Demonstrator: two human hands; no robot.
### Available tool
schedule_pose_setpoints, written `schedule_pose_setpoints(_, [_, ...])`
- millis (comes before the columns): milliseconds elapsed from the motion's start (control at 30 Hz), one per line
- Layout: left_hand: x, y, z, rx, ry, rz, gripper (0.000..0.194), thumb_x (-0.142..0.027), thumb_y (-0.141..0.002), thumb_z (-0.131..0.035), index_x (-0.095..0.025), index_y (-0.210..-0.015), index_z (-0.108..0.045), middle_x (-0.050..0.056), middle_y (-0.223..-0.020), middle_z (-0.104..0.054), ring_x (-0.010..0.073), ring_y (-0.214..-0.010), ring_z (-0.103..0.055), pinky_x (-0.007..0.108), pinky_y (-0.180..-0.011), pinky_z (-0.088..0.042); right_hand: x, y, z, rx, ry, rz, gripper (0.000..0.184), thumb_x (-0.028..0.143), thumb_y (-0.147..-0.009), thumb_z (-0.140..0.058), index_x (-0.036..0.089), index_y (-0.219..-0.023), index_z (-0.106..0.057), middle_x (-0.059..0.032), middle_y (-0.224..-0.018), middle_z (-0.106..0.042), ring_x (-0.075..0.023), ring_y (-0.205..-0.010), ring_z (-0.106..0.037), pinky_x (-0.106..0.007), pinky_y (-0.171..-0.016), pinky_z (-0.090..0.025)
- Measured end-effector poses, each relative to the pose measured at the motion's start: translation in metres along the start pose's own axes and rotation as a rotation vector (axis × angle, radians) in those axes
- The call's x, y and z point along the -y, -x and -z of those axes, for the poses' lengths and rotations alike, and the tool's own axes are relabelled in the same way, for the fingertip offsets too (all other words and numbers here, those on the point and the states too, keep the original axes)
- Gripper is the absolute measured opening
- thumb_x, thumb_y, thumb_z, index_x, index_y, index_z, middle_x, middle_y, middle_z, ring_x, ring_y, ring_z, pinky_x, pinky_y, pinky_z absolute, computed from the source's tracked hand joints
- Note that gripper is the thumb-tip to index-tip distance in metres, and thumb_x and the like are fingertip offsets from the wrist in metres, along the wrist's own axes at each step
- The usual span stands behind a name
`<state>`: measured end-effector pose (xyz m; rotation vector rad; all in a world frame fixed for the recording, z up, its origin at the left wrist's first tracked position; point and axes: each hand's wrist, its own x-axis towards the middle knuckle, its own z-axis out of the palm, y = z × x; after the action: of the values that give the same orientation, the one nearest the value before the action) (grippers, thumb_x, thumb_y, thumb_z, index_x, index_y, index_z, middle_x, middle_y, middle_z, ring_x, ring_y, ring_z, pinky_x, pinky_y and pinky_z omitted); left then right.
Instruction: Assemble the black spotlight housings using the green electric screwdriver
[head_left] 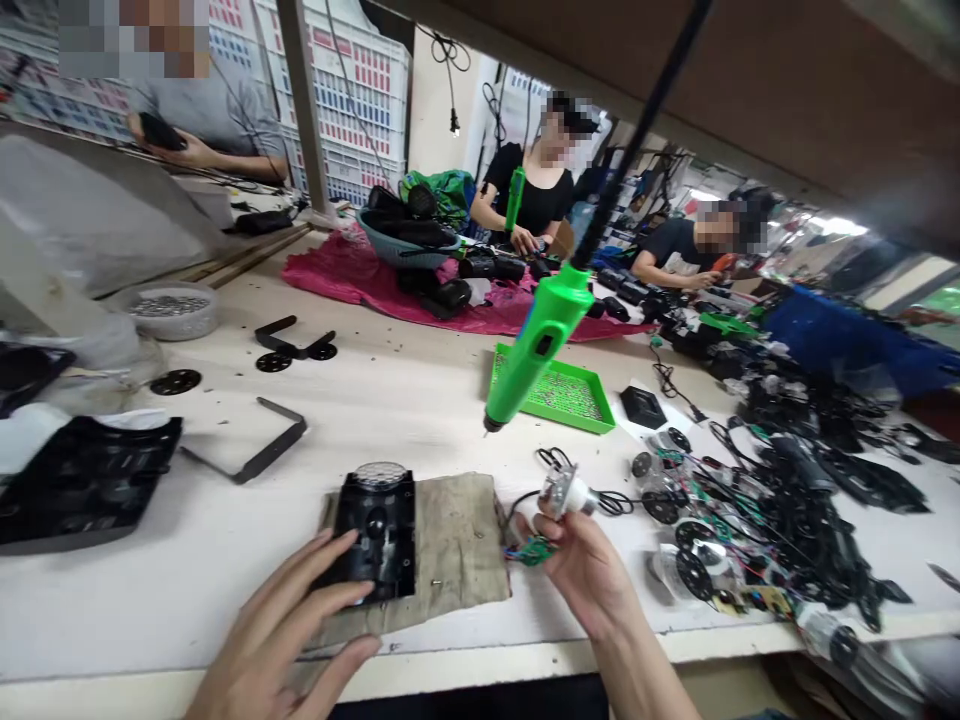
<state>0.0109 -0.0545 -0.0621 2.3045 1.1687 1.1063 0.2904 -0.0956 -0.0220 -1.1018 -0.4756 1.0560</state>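
Observation:
A black plastic housing [376, 530] with a round lens at its far end lies on a grey cloth pad [450, 550] at the table's near edge. My left hand [289, 630] rests on its near left corner with fingers spread. My right hand [581, 575] holds a small white and silver lamp part with wires and a green circuit board [559, 500] just right of the pad. A green electric screwdriver [536, 345] hangs on a black cable above the table, tip down, untouched.
A green tray of screws [592, 415] sits behind the pad. Black brackets [259, 450] and a black shell [82, 480] lie at left, a heap of wired parts [750, 520] at right. Three other people work along the far side, by a pink cloth [352, 280].

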Motion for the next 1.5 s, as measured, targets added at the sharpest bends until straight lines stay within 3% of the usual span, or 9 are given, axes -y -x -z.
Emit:
schedule_pose_setpoints(133, [-0.011,-0.007,-0.001,0.128,-0.064,-0.104,0.013,-0.021,-0.088,-0.056,-0.030,-0.092,-0.063,-0.001,-0.122,-0.065,0.0232,-0.127,-0.050,0.040,-0.093,-0.055,0.036,0.004,0.006,-0.012,0.129,0.138,0.025,0.037,-0.066,-0.079,0.023,-0.079,-0.062,0.0089,-0.052,-0.045,-0.0036,-0.037,-0.032,-0.015,-0.033,-0.031])
schedule_pose_setpoints(200, [-0.020,-0.010,-0.007,0.141,-0.044,-0.038,0.014,-0.020,-0.091,-0.052,-0.029,-0.089,-0.062,0.000,-0.123,-0.064,0.0236,-0.128,-0.048,0.043,-0.094,-0.054,0.055,0.006,0.002,0.011,0.312,0.232,0.021,0.025,-0.068,-0.079,0.024,-0.083,-0.064,0.0039,-0.066,-0.059,-0.0071,-0.048,-0.049,-0.016,-0.039,-0.038])
schedule_pose_setpoints(300, [-0.029,-0.014,-0.016,0.126,0.029,0.102,0.011,-0.025,-0.092,-0.050,-0.028,-0.100,-0.057,0.004,-0.143,-0.048,0.0256,-0.132,-0.044,0.049,-0.097,-0.051,0.063,0.006,-0.022,0.330,1.156,0.655,0.006,0.021,-0.082,-0.066,0.023,-0.087,-0.063,-0.0008,-0.077,-0.065,-0.0112,-0.060,-0.058,-0.020,-0.051,-0.045])
schedule_pose_setpoints(433, [-0.031,-0.023,-0.019,0.181,0.188,0.356,0.066,-0.032,-0.089,-0.056,-0.031,-0.144,-0.020,0.010,-0.158,-0.021,0.0294,-0.142,-0.025,0.055,-0.106,-0.040,0.036,-0.003,-0.062,0.676,1.531,0.879,0.009,0.020,-0.094,-0.046,0.020,-0.093,-0.055,-0.0007,-0.078,-0.064,-0.0136,-0.064,-0.063,-0.025,-0.056,-0.047])
schedule_pose_setpoints(533, [-0.027,-0.029,-0.016,0.312,0.294,0.480,0.081,-0.030,-0.088,-0.057,-0.032,-0.149,-0.004,0.010,-0.157,-0.025,0.0286,-0.141,-0.027,0.054,-0.106,-0.040,0.014,-0.015,-0.081,0.723,1.620,0.927,0.013,0.021,-0.096,-0.041,0.020,-0.094,-0.054,-0.0003,-0.081,-0.065,-0.0148,-0.065,-0.064,-0.026,-0.054,-0.046])
schedule_pose_setpoints(733, [-0.023,-0.029,-0.020,0.304,0.326,0.510,0.074,-0.024,-0.083,-0.060,-0.025,-0.148,-0.023,0.009,-0.152,-0.036,0.0261,-0.138,-0.035,0.049,-0.108,-0.038,-0.002,-0.023,-0.093,0.762,1.718,1.015,0.022,0.021,-0.098,-0.032,0.020,-0.090,-0.053,-0.0008,-0.076,-0.062,-0.0171,-0.062,-0.062,-0.029,-0.051,-0.041])
schedule_pose_setpoints(1033, [-0.020,-0.034,-0.022,0.330,0.313,0.516,0.072,-0.028,-0.084,-0.058,-0.021,-0.147,-0.025,0.012,-0.152,-0.036,0.0255,-0.138,-0.034,0.050,-0.112,-0.032,-0.001,-0.024,-0.091,0.728,1.713,1.016,0.021,0.023,-0.099,-0.034,0.020,-0.091,-0.053,0.0002,-0.076,-0.062,-0.0145,-0.062,-0.062,-0.027,-0.053,-0.043])
schedule_pose_setpoints(1233, [-0.016,-0.045,-0.020,0.366,0.283,0.496,0.092,-0.027,-0.077,-0.067,-0.024,-0.150,-0.011,0.014,-0.157,-0.023,0.0318,-0.143,-0.021,0.058,-0.109,-0.033,0.003,-0.025,-0.094,0.767,1.778,1.006,0.027,0.022,-0.099,-0.029,0.019,-0.090,-0.055,-0.0015,-0.073,-0.062,-0.0156,-0.058,-0.062,-0.028,-0.051,-0.043])
schedule_pose_setpoints(1500, [-0.016,-0.047,-0.023,0.376,0.252,0.458,0.081,-0.027,-0.080,-0.063,-0.027,-0.148,-0.019,0.013,-0.151,-0.036,0.0318,-0.138,-0.035,0.058,-0.104,-0.040,0.000,-0.028,-0.092,0.678,1.853,0.903,0.022,0.023,-0.098,-0.032,0.018,-0.091,-0.052,-0.0040,-0.075,-0.063,-0.0180,-0.060,-0.063,-0.028,-0.050,-0.043])
